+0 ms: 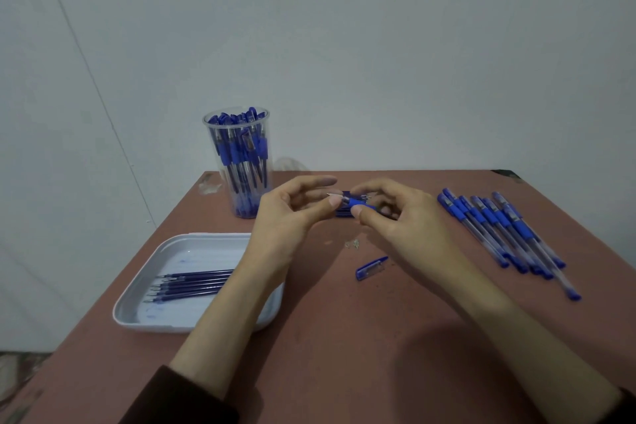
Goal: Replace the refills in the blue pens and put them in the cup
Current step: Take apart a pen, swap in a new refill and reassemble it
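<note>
1. The right grip (395,217) is pinching a blue pen (356,204) by its rubber sleeve, thumb underneath and fingers curling over the top. The barrel is disappearing into the palm.
2. The left grip (289,213) is meeting it from 9 o'clock. Its thumb is pressing at the pen's tip end and its fingers are arching above. The metal point is showing between thumb and forefinger, and the finger contact is hard to make out.
3. The pen is lying roughly level, point toward 9 o'clock, and is being held above the counter (344,337) near its middle.
4. Just behind the grips, a dark blue bundle (344,213) is sitting on the counter, mostly hidden. I cannot tell what it is.
5. At 6 o'clock from the grips, small debris (352,244) is lying on the surface. A loose blue cap (371,268) is lying a little farther on, at 5 o'clock.
6. At 3 o'clock, a row of capped blue pens (502,231) is lying side by side, caps toward the far edge.
7. At 8 o'clock, a white tray (192,251) is holding several dark refills (192,284). The left forearm is crossing over its near corner.
8. At 10 o'clock, a clear cup (211,134) is standing upright near the far left corner, packed with blue pens.
</note>
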{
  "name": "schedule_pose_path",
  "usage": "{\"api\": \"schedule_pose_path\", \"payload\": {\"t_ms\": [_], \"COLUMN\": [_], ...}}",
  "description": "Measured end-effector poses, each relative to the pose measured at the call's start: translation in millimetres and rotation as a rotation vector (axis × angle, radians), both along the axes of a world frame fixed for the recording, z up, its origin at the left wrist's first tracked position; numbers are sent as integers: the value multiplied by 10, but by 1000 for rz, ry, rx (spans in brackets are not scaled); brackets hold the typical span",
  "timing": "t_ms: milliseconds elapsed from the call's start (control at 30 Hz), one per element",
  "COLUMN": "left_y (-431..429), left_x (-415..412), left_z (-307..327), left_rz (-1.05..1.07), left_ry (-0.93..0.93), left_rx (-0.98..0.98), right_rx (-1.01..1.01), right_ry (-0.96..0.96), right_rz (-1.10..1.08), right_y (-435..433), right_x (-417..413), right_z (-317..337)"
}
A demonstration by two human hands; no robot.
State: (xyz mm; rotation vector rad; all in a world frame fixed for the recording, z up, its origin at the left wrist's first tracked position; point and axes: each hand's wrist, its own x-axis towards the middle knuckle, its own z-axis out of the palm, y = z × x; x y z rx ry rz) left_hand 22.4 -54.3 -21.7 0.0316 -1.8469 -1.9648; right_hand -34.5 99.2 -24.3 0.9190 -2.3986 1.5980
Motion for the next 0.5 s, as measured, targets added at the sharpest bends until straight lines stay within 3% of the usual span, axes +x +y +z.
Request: {"api": "schedule_pose_path", "payload": {"t_ms": [267,500], "left_y": [12,57], "left_x": [19,9], "left_z": [49,33], "left_rz": [-146,-97], "left_ry": [24,32], "left_rx": [182,142], "right_rx": [-239,-355], "right_ry": [-292,-384], "right_rz": [191,260], "right_y": [-41,-69], "right_x": [18,32], "right_z": [33,34]}}
